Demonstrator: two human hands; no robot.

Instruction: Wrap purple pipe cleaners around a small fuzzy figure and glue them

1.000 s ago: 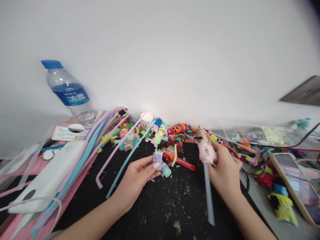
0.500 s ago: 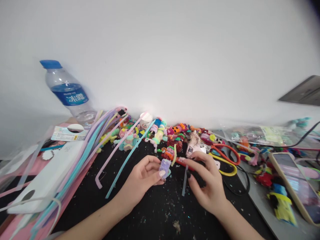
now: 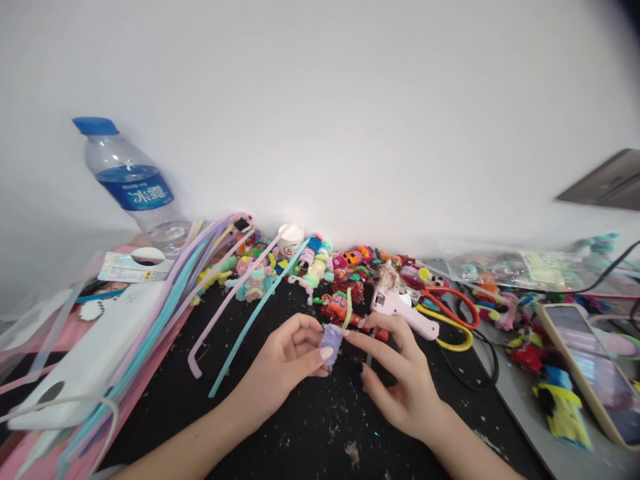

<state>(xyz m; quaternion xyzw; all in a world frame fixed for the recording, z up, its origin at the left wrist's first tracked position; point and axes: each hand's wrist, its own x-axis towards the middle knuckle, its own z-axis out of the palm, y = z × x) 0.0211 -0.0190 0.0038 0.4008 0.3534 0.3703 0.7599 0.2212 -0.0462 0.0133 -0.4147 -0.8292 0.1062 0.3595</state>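
Note:
My left hand (image 3: 295, 353) is closed around a small fuzzy lilac piece (image 3: 331, 345), apparently wound from pipe cleaner, pinched between thumb and fingers. A short yellow-green pipe cleaner (image 3: 349, 307) sticks up beside its top edge. My right hand (image 3: 400, 373) is open, thumb and index finger apart. Its index fingertip reaches the right side of the lilac piece; whether it touches cannot be told. A pale translucent strip (image 3: 370, 353) shows between the right fingers, mostly hidden by them. Just beyond that hand lies a pale pink glue gun (image 3: 405, 312).
Scissors with red and yellow handles (image 3: 450, 319) lie right of the glue gun. Colourful pipe-cleaner figures (image 3: 315, 263) line the wall. Long pastel pipe cleaners (image 3: 165, 313) and a water bottle (image 3: 135, 187) are at left; a phone (image 3: 590, 373) is at right.
My right hand has moved left, bringing its index fingertip to the lilac piece. The glue gun shows more fully now, and the pale strip less. My left hand keeps its hold.

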